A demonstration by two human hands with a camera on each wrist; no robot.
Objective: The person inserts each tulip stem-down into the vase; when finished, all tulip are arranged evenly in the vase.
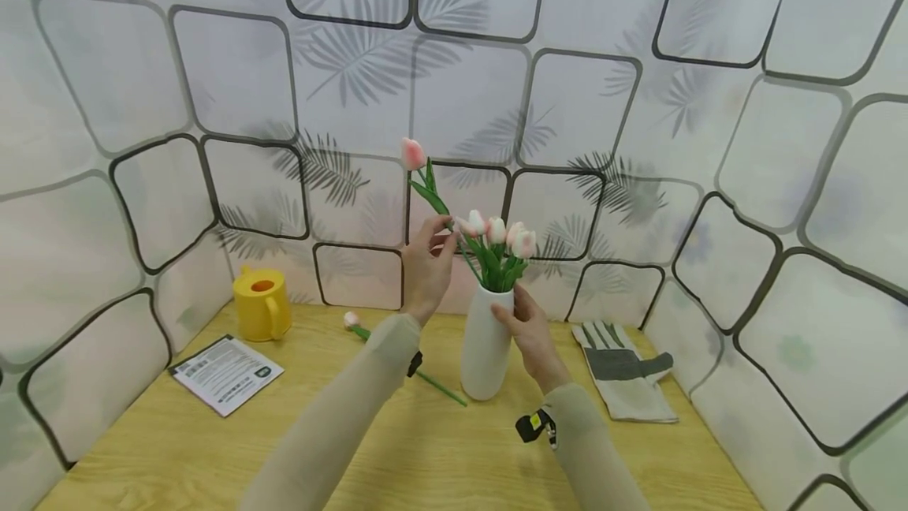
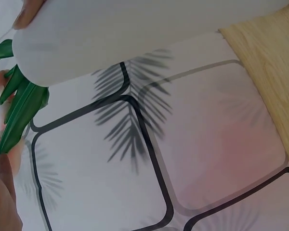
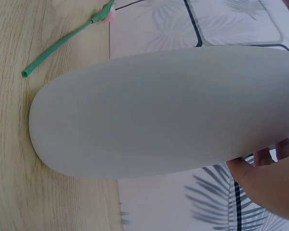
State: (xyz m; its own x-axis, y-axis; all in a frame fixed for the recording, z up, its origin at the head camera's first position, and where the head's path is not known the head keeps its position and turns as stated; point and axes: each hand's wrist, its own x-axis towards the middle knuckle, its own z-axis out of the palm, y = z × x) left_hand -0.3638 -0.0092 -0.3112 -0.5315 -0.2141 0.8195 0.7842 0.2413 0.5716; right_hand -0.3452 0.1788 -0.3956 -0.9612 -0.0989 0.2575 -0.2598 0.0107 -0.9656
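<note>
A white vase (image 1: 486, 345) stands on the table, filled with several pink-and-white artificial tulips (image 1: 496, 231). My right hand (image 1: 530, 333) grips the vase near its neck, fingers behind it and thumb in front; in the right wrist view the vase (image 3: 159, 113) fills the middle. Up at the left of the bunch, my left hand (image 1: 428, 266) pinches the stem of a pink tulip (image 1: 414, 154), whose head leans up and left. The lower stem slants toward the vase mouth. Another tulip (image 1: 352, 322) lies on the table behind my left forearm, its stem end left of the vase base.
A yellow watering can (image 1: 261, 306) stands at the back left, with a printed leaflet (image 1: 227, 374) in front of it. Grey-and-white work gloves (image 1: 624, 373) lie to the right of the vase. Patterned fabric walls (image 1: 468, 101) enclose the wooden table (image 1: 440, 464) at the back and sides.
</note>
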